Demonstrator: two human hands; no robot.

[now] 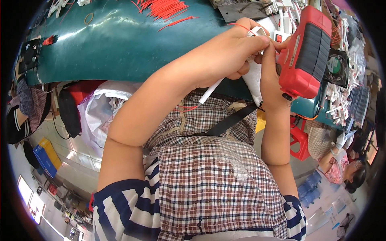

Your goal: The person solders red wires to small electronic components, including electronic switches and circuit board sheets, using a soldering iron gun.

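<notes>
My left hand [237, 50] is closed round a small white plastic part [258, 31] at the table's near edge. A thin red wire [241, 25] passes over its fingers. From under this hand hangs a white cable [211, 91] with red wire ends. Fingertips of my right hand [270, 66] meet the left ones at the same part; some are hidden behind a red and black device [307, 52]. That blocky device stands just right of my right hand, and I cannot tell its kind. A white piece with a red rocker switch [278, 37] is just beyond the fingers.
Loose red wires [167, 9] lie on the green tabletop [104, 48]. A metal plate [237, 11] is at the back. Right of the device are a small fan [337, 67] and piled white cabled parts [339, 100]. A white bag [100, 108] hangs below left; another person [341, 168] sits at right.
</notes>
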